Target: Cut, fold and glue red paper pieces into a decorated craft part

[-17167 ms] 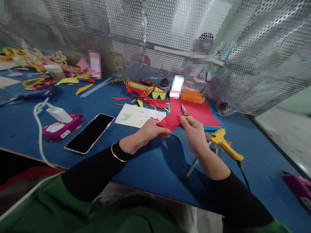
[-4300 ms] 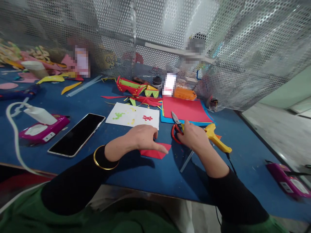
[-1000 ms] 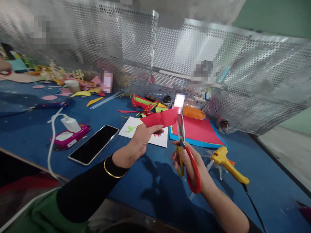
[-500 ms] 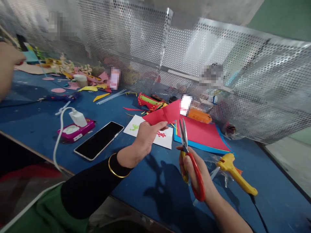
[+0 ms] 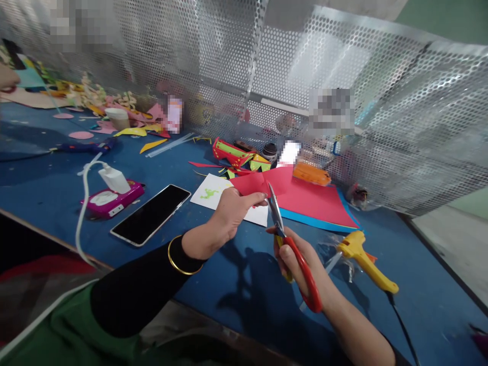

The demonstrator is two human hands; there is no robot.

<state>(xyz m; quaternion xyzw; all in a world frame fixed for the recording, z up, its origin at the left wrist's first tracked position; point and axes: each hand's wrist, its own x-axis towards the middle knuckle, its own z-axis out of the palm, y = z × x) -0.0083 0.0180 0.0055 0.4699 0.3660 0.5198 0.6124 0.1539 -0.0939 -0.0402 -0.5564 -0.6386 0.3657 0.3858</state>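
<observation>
My left hand [image 5: 229,216] pinches a piece of red paper [image 5: 249,182] between thumb and fingers, over a white card [image 5: 204,192] with a green print on it. In my right hand [image 5: 301,259] is a pair of scissors [image 5: 275,208] with red and yellow handles. Their blades point up and away, at the red paper close to my left thumb; whether they have cut into it I cannot tell. Behind lies a stack of red sheets [image 5: 316,201] over blue ones, partly hidden by the held paper.
A black-screened phone [image 5: 150,214] and a purple power strip [image 5: 114,198] with a white charger lie left. At right rests a yellow glue gun [image 5: 368,262]. Behind are an orange object [image 5: 311,174], paper scraps and a perforated metal screen [image 5: 221,61]. Another person's hand [image 5: 7,79] shows far left.
The scissors have moved left, their blades now at the red paper by my left thumb. The view has shifted slightly, and the other person's hand has mostly left the frame.
</observation>
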